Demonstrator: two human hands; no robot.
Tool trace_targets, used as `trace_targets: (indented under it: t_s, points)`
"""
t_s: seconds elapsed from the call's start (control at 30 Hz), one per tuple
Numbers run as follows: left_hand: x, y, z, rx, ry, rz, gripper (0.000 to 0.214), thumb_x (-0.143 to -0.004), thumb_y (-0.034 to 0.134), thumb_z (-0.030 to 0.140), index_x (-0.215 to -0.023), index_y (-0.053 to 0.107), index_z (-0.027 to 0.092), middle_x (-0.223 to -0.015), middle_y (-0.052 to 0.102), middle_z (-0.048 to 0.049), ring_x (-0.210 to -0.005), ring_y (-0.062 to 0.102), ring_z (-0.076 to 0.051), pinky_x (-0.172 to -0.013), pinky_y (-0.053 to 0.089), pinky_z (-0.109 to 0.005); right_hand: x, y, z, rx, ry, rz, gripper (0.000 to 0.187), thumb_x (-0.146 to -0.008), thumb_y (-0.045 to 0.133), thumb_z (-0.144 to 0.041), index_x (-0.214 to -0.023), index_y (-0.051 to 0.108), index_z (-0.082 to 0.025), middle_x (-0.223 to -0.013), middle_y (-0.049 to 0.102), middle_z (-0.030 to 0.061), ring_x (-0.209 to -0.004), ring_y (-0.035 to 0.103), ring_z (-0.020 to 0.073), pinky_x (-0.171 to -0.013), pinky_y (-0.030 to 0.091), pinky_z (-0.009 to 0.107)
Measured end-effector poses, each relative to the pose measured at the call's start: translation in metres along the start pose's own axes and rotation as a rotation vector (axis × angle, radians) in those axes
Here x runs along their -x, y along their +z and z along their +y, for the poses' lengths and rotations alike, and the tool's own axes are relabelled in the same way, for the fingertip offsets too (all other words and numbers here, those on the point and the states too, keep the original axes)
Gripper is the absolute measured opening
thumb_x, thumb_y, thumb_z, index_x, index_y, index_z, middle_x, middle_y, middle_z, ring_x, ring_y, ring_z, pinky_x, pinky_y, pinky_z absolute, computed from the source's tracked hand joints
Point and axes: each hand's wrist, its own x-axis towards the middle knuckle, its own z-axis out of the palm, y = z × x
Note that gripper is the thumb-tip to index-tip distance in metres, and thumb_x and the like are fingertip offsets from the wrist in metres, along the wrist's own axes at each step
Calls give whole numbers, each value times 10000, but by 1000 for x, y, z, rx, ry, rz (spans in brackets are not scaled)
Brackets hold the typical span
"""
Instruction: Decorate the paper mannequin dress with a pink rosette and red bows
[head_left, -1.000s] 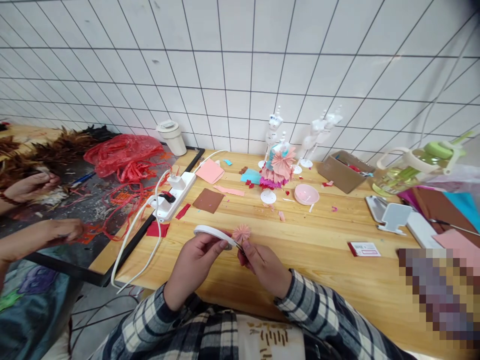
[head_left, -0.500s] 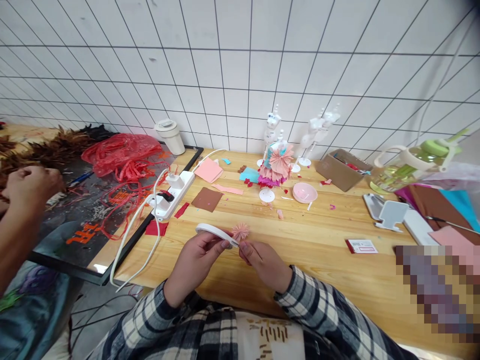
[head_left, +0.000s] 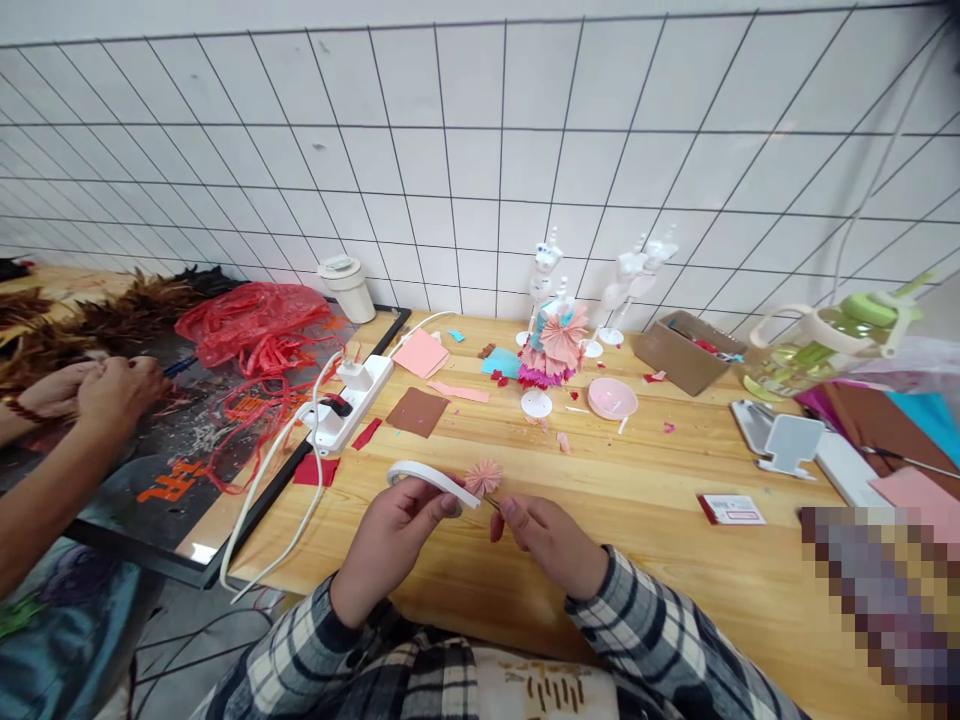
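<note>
My left hand is closed on a roll of narrow white tape, whose loose end sticks out to the right. Between thumb and fingers, my right hand pinches a thin dark tool, possibly tweezers; most of it is hidden by the fingers. Just beyond the tape end is a small pleated pink paper rosette, close to the tool's tip. Whether tool and rosette touch I cannot tell. Farther back stands a small white dress form covered in blue, pink and magenta paper ruffles.
Behind are more white dress forms, a pink bowl and a cardboard box. Pink sheets and a brown sheet lie left, near a power strip with cables. A co-worker's hands work at far left.
My right hand has drawn slightly right, away from the tape, and the thin tool now shows. The tape's end stands free. The co-worker's hands have shifted right and come together.
</note>
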Motion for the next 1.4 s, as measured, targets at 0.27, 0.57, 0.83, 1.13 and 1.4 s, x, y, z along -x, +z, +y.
trace_targets:
  t_s: [0.27,0.57,0.83,1.13,1.4]
  points:
    - [-1,-3,2,-214,178,-50,198,-809,663,378,-904,771,242,-935,762,-60,-870,691,-223,-820,540,-307,-10,0,-18,-347,-32,74,440,-795,628,-603,-870,667,-171,-747,580,18,-752,545,160,-674,434,267]
    - [1,0,0,140,-124,-267,385,-807,676,394,-1117,610,174,-892,752,-87,-784,688,-194,-623,497,-262,-12,4,-23,-405,78,14,256,-746,704,-395,-733,604,-161,-661,515,-21,-608,440,100,-572,370,235]
    - [-2,18,-1,287,-159,-82,465,-661,809,330,-1018,557,170,-847,751,-67,-784,704,-190,-731,544,-308,-12,6,-22,-234,32,91,204,-788,619,-345,-758,651,-146,-623,542,-6,-557,448,108,-557,371,249]
    - [-2,22,2,175,-138,14,397,-676,774,351,-984,600,170,-841,748,-58,-792,715,-214,-772,563,-349,-12,12,-24,208,-111,263,83,-844,548,-202,-811,613,-163,-758,647,28,-671,541,142,-636,370,257]
    - [-5,21,-2,261,-174,-24,400,-629,793,287,-954,598,157,-781,712,-30,-730,665,-163,-714,529,-290,-11,9,-21,388,-173,294,98,-895,552,-222,-841,622,-178,-805,670,45,-733,588,165,-656,385,262]
